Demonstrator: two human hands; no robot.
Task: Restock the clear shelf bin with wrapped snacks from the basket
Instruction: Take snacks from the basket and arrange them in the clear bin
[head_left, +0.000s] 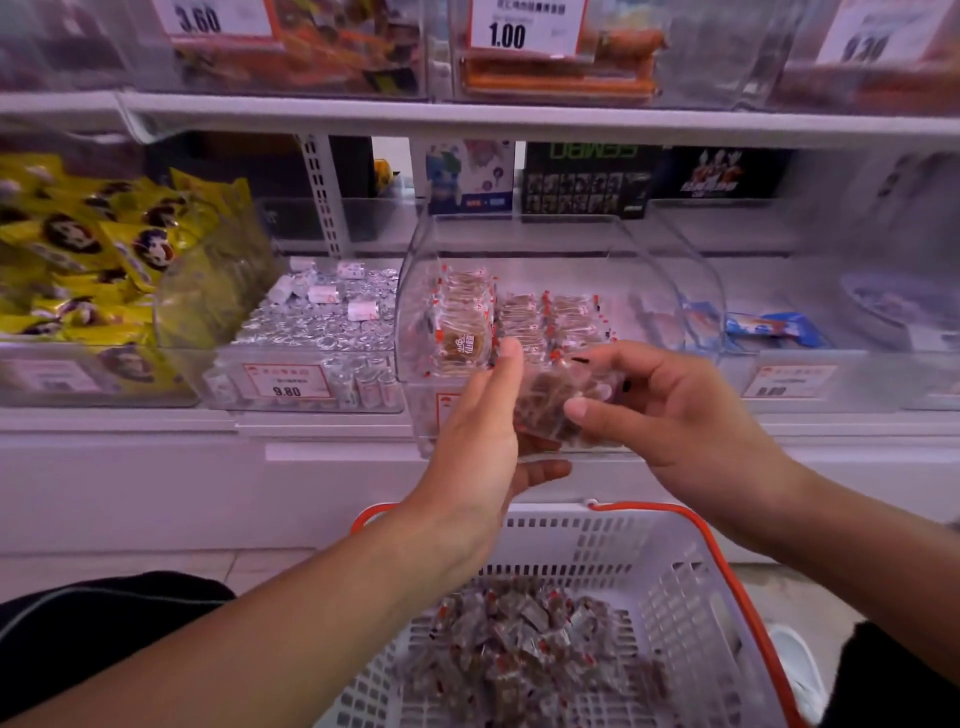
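A clear shelf bin (519, 236) stands on the middle shelf, with rows of clear-wrapped brown snacks (524, 317) standing inside it. In front of the bin, my left hand (483, 426) and my right hand (670, 400) together hold a small bunch of the same wrapped snacks (550, 402). The left hand cups the bunch from the left and below, fingers nearly straight. The right thumb and fingers pinch it from the right. Below, a white basket with orange handles (670, 566) holds a heap of loose wrapped snacks (524, 644).
Left of the bin stands a bin of silver-wrapped sweets (317, 327), and further left yellow packets (93, 244). A bin with blue packets (774, 327) stands to the right. Price tags front the bins. An upper shelf (467, 117) overhangs.
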